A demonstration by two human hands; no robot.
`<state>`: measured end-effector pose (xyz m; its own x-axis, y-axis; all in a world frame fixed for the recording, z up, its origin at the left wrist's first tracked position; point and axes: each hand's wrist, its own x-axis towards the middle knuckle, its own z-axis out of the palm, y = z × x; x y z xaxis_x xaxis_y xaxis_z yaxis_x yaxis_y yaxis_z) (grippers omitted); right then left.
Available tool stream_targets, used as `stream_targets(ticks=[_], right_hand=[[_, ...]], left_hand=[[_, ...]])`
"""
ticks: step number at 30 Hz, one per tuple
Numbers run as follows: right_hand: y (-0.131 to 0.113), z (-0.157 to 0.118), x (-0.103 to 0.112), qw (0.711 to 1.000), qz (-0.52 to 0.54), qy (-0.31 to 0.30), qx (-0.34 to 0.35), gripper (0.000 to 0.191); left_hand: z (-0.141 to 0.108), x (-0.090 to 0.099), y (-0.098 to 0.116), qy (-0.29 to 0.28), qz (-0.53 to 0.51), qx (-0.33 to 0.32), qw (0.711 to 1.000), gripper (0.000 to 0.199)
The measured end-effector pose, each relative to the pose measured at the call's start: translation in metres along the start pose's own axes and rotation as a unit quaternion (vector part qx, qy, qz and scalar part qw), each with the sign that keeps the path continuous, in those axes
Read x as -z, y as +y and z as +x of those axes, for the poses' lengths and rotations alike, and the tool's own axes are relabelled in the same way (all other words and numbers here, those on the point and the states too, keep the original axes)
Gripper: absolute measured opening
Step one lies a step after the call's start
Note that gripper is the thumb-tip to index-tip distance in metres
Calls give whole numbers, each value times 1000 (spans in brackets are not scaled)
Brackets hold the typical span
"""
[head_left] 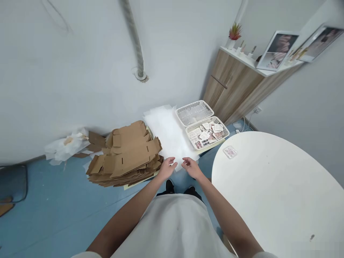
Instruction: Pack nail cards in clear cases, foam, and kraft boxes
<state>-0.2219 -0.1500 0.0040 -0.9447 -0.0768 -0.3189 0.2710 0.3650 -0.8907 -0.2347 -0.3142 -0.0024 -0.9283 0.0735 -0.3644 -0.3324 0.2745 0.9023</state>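
Observation:
My left hand and my right hand hover a short way apart near the front edge of a stack of thin white sheets. Both have their fingers apart and bent a little, with nothing visible in them. Beside my left hand lies a pile of flattened brown cardboard boxes. Past my right hand, a white basket holds several small cards and packets. Behind it stands a second white basket with clear plastic pieces inside.
To the right is a round white table with a small clear packet on it. A wooden cabinet bearing picture frames and small bottles stands at the back right. Crumpled white wrapping lies on the floor at left.

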Motion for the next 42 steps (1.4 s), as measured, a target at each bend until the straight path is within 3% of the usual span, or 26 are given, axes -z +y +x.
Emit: stream_targets(ticks=[4, 9, 16, 21, 25, 30, 37, 42], right_hand=[[-1, 13, -12, 997, -79, 20, -3, 40], [-2, 30, -8, 991, -132, 12, -16, 38], [-12, 89, -8, 986, -162, -18, -12, 42], [-5, 125, -8, 984, -178, -24, -14, 42], [3, 144, -3, 978, -202, -37, -22, 42], [8, 144, -6, 972, -217, -89, -13, 45], [3, 139, -8, 968, -195, -147, 54, 55], [2, 130, 2, 970, -153, -166, 95, 47]], left_hand=[[24, -1, -11, -13, -23, 6, 1000, 49], [47, -11, -11, -13, -37, 17, 999, 49], [74, -23, -1, 16, -28, 49, 998, 45], [98, -38, 10, 62, -22, 84, 994, 48], [117, -45, 13, 67, -22, 120, 990, 52], [124, -50, 0, 82, -46, 189, 977, 52], [131, -52, -6, 153, -110, 174, 967, 36], [134, -44, 0, 220, -141, 204, 943, 26]])
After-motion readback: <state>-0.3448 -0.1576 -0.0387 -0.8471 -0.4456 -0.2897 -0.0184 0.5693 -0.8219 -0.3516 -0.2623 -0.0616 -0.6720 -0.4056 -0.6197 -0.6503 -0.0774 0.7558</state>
